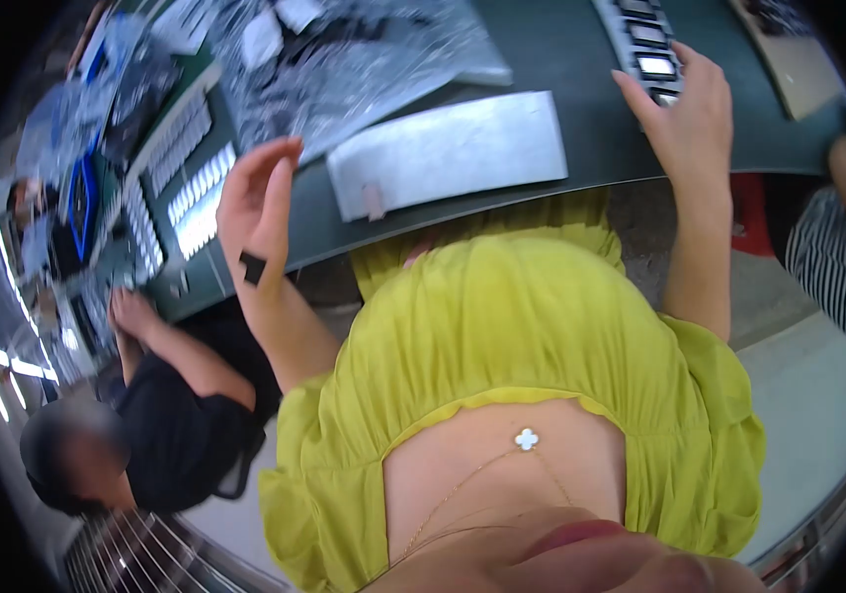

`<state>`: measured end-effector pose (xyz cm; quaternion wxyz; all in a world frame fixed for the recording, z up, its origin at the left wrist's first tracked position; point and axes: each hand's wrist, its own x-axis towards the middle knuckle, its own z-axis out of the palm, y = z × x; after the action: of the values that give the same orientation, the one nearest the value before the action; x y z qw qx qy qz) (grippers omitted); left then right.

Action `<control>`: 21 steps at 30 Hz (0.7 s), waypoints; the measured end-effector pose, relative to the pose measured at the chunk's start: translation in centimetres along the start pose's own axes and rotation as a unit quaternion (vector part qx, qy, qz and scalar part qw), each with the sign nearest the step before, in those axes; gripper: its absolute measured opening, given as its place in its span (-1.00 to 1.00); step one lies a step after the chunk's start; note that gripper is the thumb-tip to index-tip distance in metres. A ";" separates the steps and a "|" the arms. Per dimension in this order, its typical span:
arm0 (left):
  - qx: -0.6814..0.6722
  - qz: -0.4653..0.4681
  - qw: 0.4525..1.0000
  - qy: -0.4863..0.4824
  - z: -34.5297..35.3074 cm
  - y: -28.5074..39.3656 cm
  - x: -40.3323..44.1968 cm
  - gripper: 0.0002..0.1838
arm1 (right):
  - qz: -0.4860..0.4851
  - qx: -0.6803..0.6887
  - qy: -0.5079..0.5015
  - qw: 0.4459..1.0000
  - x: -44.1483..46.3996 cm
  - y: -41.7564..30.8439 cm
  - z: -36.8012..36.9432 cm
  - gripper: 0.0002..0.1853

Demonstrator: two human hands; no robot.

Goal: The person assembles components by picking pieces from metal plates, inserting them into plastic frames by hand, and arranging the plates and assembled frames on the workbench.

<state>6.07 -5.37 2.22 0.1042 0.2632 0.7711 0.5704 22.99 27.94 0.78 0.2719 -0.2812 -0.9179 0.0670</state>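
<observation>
My right hand [692, 124] is over the near end of a narrow pale tray [631, 44] at the upper right, its thumb and fingers apart on either side. Several dark-framed rectangular pieces with bright faces sit in a row along this tray, including one piece [656, 67] beside my fingers. My left hand [260, 203] is raised at the table's front edge, with fingers curled and thumb tip close to the index fingertip. A small dark spot shows at those fingertips, too small to name. A black patch [251, 267] lies on my left wrist.
Between my hands lies a flat silvery sheet [448, 153] on the dark green table [551, 59]. Behind it is clear plastic wrapping [364, 69]. Rows of white parts [201, 188] stand left. A tan board [789, 64] is far right. People sit on both sides.
</observation>
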 end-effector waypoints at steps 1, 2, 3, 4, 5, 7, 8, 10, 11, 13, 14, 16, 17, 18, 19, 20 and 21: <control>-0.004 -0.007 1.000 0.005 -0.1 -0.2 -0.2 -0.79 | -0.043 0.084 -0.043 0.995 -0.2 -1.5 -1.0 -0.37; -0.007 -0.014 1.000 0.013 -0.1 -0.2 -0.7 -0.78 | -0.086 0.169 -0.087 0.978 -0.7 -2.9 -1.5 -0.36; 0.018 -0.036 0.999 0.014 -0.1 0.1 -1.1 -0.76 | -0.165 0.179 -0.128 0.961 -1.2 -3.8 -1.4 -0.32; 0.043 -0.056 0.997 0.017 -0.1 0.2 -1.5 -0.73 | -0.246 0.190 -0.160 0.937 -1.6 -4.5 -1.1 -0.28; 0.088 -0.034 0.995 0.009 -0.3 -0.2 -2.0 -0.71 | -0.269 0.196 -0.227 0.916 -2.0 -5.3 -0.9 -0.20; 0.164 0.013 0.986 -0.007 -0.8 -0.5 -2.6 -0.67 | -0.308 0.178 -0.245 0.902 -2.2 -7.1 0.0 -0.19; 0.192 0.036 0.981 -0.015 -0.9 -0.5 -3.0 -0.65 | -0.326 0.136 -0.259 0.899 -2.3 -7.7 0.4 -0.17; 0.229 0.046 0.972 -0.018 -1.0 -0.3 -3.7 -0.58 | -0.361 0.102 -0.248 0.893 -2.0 -8.2 1.4 -0.16; 0.240 0.041 0.969 -0.029 -1.0 -0.4 -4.1 -0.54 | -0.361 0.118 -0.260 0.888 -1.8 -8.2 1.7 -0.16; 0.248 0.041 0.967 -0.037 -0.8 -1.1 -4.7 -0.49 | -0.351 0.118 -0.290 0.883 -1.8 -8.4 1.7 -0.20; 0.248 0.061 0.966 -0.047 -0.5 -1.6 -5.0 -0.45 | -0.354 0.115 -0.291 0.882 -1.8 -8.4 1.8 -0.20; 0.246 0.084 0.964 -0.056 0.2 -2.0 -5.2 -0.40 | -0.352 0.120 -0.291 0.881 -1.7 -8.2 1.9 -0.25; 0.253 0.093 0.961 -0.065 0.4 -2.1 -5.2 -0.37 | -0.352 0.117 -0.291 0.882 -1.7 -8.3 1.8 -0.25; 0.260 0.103 0.957 -0.075 0.9 -2.2 -5.1 -0.33 | -0.338 0.142 -0.300 0.881 -1.6 -8.3 1.7 -0.26; 0.259 0.145 0.953 -0.057 1.5 -1.9 -4.9 -0.45 | -0.322 0.167 -0.309 0.879 -1.6 -8.2 1.6 -0.28; 0.254 0.153 0.953 -0.061 1.6 -2.1 -4.7 -0.45 | -0.316 0.161 -0.306 0.884 -1.7 -8.1 1.5 -0.28; 0.259 0.214 0.938 -0.088 1.8 -2.4 -4.1 -0.52 | -0.328 0.165 -0.301 0.880 -1.8 -8.1 1.7 -0.30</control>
<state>9.68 -6.55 -1.23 -0.0244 0.4891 0.8051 0.3346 19.44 20.26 0.79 0.0312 0.1185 -0.9709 0.2058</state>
